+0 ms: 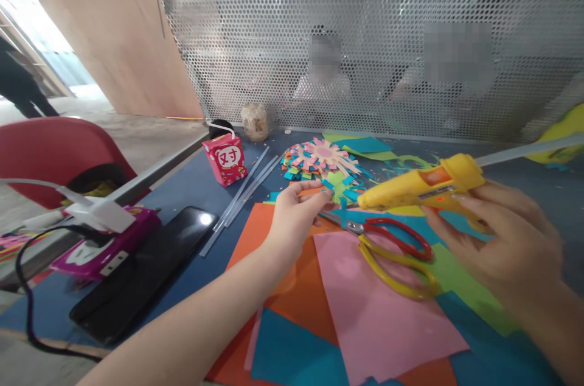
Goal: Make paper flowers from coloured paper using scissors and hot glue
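My right hand (506, 240) is closed around the handle of a yellow hot glue gun (410, 185), and a long translucent glue stick (529, 148) runs out of its back. The gun's nozzle points left, close to a green and blue fringed paper flower (340, 187). Fingers of my left hand (298, 209) pinch that flower at its left side. Below the nozzle lie scissors (399, 258) with one red and one yellow handle, resting on pink paper (387, 325). Behind my left hand sits a pile of pink, orange and blue fringed flowers (319, 154).
Orange (296, 307) and blue paper (296, 349) sheets spread across the front. To the left are clear glue sticks (241, 197), a red drink box (225, 157), a black phone (146, 276) and a purple power strip (109, 246) with cables. A perforated metal panel (255, 21) borders the table's back.
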Demonstrator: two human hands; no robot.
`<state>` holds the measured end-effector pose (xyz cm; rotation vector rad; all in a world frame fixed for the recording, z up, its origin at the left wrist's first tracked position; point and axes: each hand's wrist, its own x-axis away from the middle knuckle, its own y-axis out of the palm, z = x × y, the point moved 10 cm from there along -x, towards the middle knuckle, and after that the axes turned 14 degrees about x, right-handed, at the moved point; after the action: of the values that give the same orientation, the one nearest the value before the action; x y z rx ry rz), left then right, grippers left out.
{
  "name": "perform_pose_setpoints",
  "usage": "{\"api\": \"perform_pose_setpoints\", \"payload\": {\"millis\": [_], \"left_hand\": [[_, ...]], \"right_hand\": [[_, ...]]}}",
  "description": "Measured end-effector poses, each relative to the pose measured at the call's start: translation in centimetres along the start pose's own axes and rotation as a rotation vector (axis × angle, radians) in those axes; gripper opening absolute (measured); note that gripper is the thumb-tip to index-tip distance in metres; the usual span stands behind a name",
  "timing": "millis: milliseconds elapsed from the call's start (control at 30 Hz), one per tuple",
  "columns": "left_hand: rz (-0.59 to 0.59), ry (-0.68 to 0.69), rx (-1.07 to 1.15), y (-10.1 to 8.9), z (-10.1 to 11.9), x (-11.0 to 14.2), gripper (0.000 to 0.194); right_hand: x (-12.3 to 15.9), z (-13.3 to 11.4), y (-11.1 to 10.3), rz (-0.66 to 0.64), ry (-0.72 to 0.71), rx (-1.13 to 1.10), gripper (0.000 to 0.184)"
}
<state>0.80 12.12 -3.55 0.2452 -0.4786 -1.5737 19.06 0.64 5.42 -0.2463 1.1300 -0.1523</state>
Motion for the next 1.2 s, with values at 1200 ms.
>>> {"api": "perform_pose_setpoints", "payload": {"millis": [1200], "left_hand": [[-0.113, -0.104, -0.042, 1.6, -1.8, 0.5, 0.017]], "right_hand": [[3.6, 5.5, 8.7, -0.522, 0.359, 0.034, 0.046]]}}
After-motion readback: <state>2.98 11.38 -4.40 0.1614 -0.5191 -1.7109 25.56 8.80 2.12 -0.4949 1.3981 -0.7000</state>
